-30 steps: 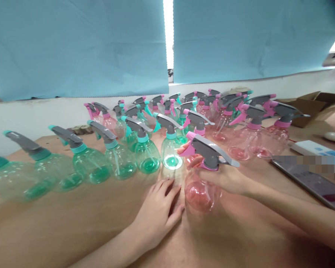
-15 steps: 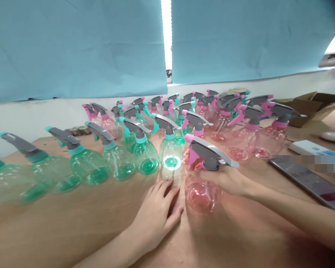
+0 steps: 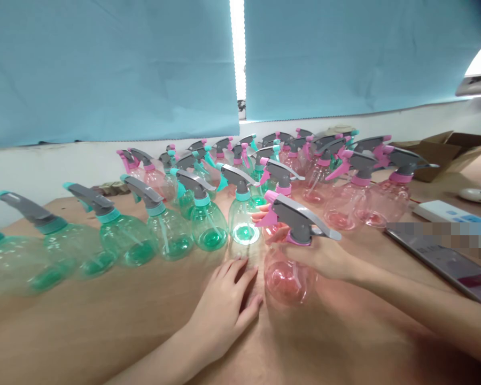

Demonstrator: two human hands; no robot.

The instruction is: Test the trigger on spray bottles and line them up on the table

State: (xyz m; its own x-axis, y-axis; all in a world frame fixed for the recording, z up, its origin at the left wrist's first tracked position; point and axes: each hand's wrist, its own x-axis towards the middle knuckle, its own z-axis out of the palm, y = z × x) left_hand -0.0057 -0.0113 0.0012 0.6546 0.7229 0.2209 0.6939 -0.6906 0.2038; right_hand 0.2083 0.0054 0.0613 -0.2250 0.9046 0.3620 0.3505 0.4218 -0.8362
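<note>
A translucent pink spray bottle (image 3: 286, 279) with a grey and pink trigger head stands upright on the wooden table (image 3: 144, 321) before me. Around the back of its neck reaches my right hand (image 3: 324, 256), its fingers stretched out past the trigger and spread apart; the bottle hides part of this hand. My left hand (image 3: 228, 299) lies open and flat on the table, left of the pink bottle, with nothing in it. Just beyond its fingertips stands a pale green spray bottle (image 3: 244, 216), with another green spray bottle (image 3: 209, 224) to its left.
More green bottles (image 3: 130, 240) line the left side. Several pink bottles (image 3: 347, 206) crowd the back and right. A phone (image 3: 436, 262), a white power strip (image 3: 444, 211) and a cardboard box (image 3: 444, 152) are at the right. Blue curtains (image 3: 112, 69) hang behind.
The fingers of my right hand have uncurled and stretched out to the left beside the trigger. The pink bottle stays nearly in place. My left hand has not moved.
</note>
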